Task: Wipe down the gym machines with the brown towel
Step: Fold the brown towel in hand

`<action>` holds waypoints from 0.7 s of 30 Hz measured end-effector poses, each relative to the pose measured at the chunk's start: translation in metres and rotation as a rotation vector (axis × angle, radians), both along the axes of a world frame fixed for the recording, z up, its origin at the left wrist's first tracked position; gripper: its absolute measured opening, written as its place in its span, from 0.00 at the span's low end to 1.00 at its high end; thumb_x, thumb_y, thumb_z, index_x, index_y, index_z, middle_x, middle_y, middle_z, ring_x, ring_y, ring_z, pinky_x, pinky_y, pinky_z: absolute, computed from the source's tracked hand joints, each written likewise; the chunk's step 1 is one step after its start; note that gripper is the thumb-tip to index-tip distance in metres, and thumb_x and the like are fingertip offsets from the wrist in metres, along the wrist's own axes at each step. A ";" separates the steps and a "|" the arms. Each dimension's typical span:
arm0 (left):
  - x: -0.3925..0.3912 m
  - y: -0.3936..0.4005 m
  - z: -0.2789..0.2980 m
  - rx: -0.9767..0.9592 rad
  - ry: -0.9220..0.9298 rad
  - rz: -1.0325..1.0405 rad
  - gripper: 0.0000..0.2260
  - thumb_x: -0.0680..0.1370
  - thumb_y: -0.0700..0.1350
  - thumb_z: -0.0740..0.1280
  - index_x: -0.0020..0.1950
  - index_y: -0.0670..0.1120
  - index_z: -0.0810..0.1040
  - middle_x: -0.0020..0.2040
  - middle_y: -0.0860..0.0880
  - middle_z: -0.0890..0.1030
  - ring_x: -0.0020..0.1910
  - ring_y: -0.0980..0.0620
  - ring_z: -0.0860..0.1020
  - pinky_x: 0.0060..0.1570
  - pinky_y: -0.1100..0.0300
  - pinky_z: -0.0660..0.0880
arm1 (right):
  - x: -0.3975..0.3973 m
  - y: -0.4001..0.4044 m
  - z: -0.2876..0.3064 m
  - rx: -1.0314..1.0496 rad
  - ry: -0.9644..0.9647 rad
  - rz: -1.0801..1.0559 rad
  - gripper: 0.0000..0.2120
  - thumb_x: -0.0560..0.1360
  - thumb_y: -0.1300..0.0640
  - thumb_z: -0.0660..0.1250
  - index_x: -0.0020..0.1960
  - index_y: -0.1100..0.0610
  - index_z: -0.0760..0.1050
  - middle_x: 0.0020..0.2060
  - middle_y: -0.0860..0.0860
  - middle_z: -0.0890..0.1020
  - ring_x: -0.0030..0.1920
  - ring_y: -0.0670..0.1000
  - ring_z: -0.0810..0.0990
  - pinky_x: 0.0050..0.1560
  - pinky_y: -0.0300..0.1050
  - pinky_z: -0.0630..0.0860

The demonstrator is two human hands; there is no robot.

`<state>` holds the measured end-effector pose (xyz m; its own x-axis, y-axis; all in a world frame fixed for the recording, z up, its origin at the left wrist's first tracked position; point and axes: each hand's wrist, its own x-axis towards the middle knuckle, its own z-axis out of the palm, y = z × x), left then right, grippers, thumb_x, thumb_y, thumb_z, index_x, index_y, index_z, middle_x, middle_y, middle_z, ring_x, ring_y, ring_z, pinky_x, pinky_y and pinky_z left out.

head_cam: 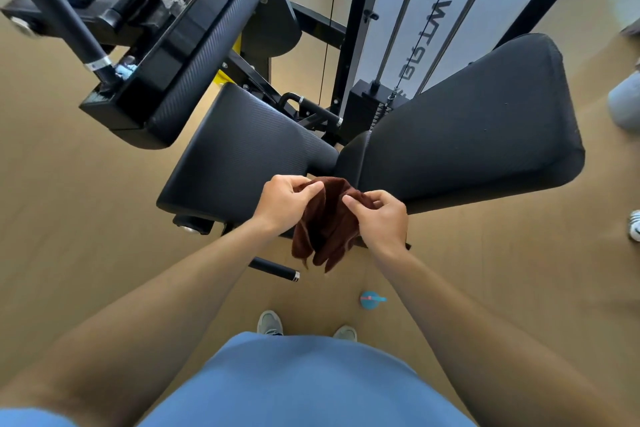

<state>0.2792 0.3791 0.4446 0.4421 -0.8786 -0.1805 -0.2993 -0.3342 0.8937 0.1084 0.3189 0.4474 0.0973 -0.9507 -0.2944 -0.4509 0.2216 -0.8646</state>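
Note:
The brown towel (pixel 325 229) hangs bunched between my two hands, just in front of the black gym machine. My left hand (pixel 285 201) pinches its upper left edge with thumb and fingers. My right hand (pixel 379 215) pinches the upper right edge. Behind the towel are the machine's black seat pad (pixel 242 146) and, to the right, its long back pad (pixel 474 121). A third black pad (pixel 194 52) stands higher at the upper left. The towel hangs in the air and touches no pad that I can see.
A weight stack with guide rods and cable (pixel 374 97) rises behind the pads. A black handle bar (pixel 273 269) sticks out low by the seat. A blue spray bottle (pixel 370 300) stands on the wooden floor near my shoes. Another person's shoe (pixel 634 225) shows at the right edge.

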 end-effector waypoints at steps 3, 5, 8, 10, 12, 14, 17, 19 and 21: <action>-0.002 0.002 0.000 -0.005 -0.032 0.011 0.11 0.79 0.54 0.68 0.53 0.50 0.86 0.43 0.56 0.86 0.46 0.58 0.84 0.49 0.58 0.82 | 0.004 -0.001 0.000 0.036 -0.066 -0.033 0.07 0.76 0.49 0.76 0.50 0.50 0.83 0.44 0.47 0.86 0.47 0.48 0.85 0.52 0.46 0.85; -0.008 0.003 0.001 -0.020 0.072 -0.027 0.10 0.80 0.52 0.68 0.54 0.49 0.86 0.44 0.54 0.87 0.46 0.56 0.85 0.50 0.56 0.83 | 0.009 0.004 -0.001 0.089 -0.120 0.021 0.07 0.77 0.50 0.75 0.53 0.51 0.84 0.45 0.48 0.87 0.48 0.49 0.87 0.52 0.49 0.86; -0.017 0.006 0.003 -0.010 0.351 -0.047 0.09 0.82 0.48 0.65 0.55 0.50 0.86 0.47 0.48 0.87 0.48 0.49 0.86 0.50 0.51 0.83 | 0.014 0.013 -0.003 0.150 -0.182 0.088 0.07 0.79 0.51 0.73 0.56 0.50 0.85 0.45 0.47 0.88 0.49 0.50 0.88 0.51 0.49 0.86; -0.018 0.008 0.004 0.059 0.505 -0.049 0.14 0.84 0.47 0.60 0.57 0.47 0.85 0.48 0.45 0.87 0.51 0.46 0.86 0.52 0.48 0.83 | 0.013 0.017 -0.002 0.168 -0.205 0.130 0.12 0.80 0.50 0.71 0.61 0.52 0.84 0.47 0.47 0.88 0.50 0.49 0.87 0.52 0.47 0.85; -0.014 0.011 0.005 0.121 0.551 -0.093 0.18 0.85 0.47 0.54 0.63 0.44 0.81 0.51 0.42 0.87 0.53 0.46 0.85 0.57 0.49 0.80 | 0.009 0.020 -0.002 0.171 -0.210 0.202 0.18 0.78 0.48 0.73 0.65 0.52 0.81 0.50 0.47 0.87 0.52 0.49 0.86 0.52 0.42 0.84; -0.008 0.013 0.007 0.159 0.550 -0.146 0.20 0.85 0.47 0.50 0.67 0.44 0.78 0.53 0.42 0.86 0.55 0.47 0.85 0.60 0.53 0.78 | 0.005 0.021 -0.002 0.150 -0.158 0.282 0.21 0.75 0.47 0.75 0.66 0.52 0.80 0.52 0.46 0.86 0.52 0.49 0.85 0.52 0.39 0.84; 0.004 0.015 0.007 0.202 0.622 -0.175 0.21 0.84 0.45 0.47 0.67 0.44 0.77 0.53 0.41 0.86 0.55 0.44 0.84 0.59 0.50 0.78 | 0.001 0.016 0.000 0.153 -0.176 0.291 0.12 0.80 0.55 0.72 0.62 0.53 0.83 0.50 0.46 0.87 0.52 0.47 0.86 0.57 0.45 0.84; 0.015 0.014 0.005 0.219 0.533 -0.128 0.17 0.84 0.43 0.53 0.64 0.44 0.78 0.51 0.42 0.86 0.54 0.42 0.84 0.58 0.47 0.79 | 0.000 0.009 0.005 0.170 -0.184 0.348 0.09 0.83 0.60 0.66 0.60 0.54 0.83 0.50 0.48 0.87 0.52 0.48 0.85 0.57 0.44 0.83; 0.031 0.012 -0.003 0.255 0.324 -0.052 0.15 0.80 0.42 0.64 0.67 0.47 0.76 0.56 0.46 0.84 0.60 0.44 0.81 0.63 0.46 0.76 | -0.001 0.000 0.011 0.183 -0.148 0.467 0.11 0.84 0.62 0.64 0.58 0.53 0.83 0.51 0.50 0.87 0.55 0.51 0.84 0.57 0.44 0.82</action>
<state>0.3107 0.3907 0.4412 0.2833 -0.8075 -0.5174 -0.0384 -0.5486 0.8352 0.1070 0.3188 0.4588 0.5514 -0.7308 -0.4024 -0.4137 0.1794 -0.8926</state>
